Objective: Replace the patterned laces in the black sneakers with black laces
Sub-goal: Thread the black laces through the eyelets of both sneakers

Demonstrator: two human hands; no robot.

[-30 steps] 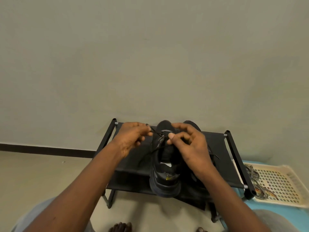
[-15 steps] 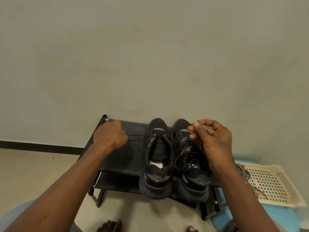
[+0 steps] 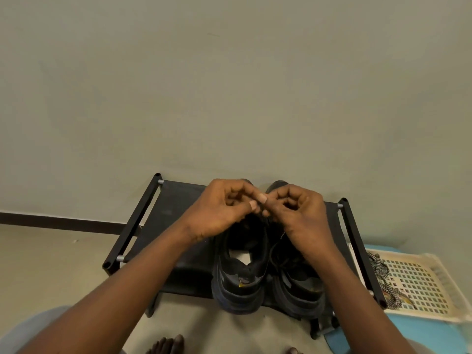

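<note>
Two black sneakers stand side by side on a black shoe rack, heels toward me: the left sneaker and the right sneaker. My left hand and my right hand meet above the front of the shoes, fingers curled, fingertips pinching a black lace between them. A loose black lace strand runs over the right sneaker. The toes and eyelets of both shoes are hidden behind my hands. The patterned laces lie in a cream basket at the right.
The cream plastic basket sits on a blue surface right of the rack. A plain wall rises directly behind the rack. Pale floor extends to the left. My bare toes show below the rack's front edge.
My hands were spread apart, pulling the lace ends sideways over the rack and the right shoe. Now both have come together above the shoes' front.
</note>
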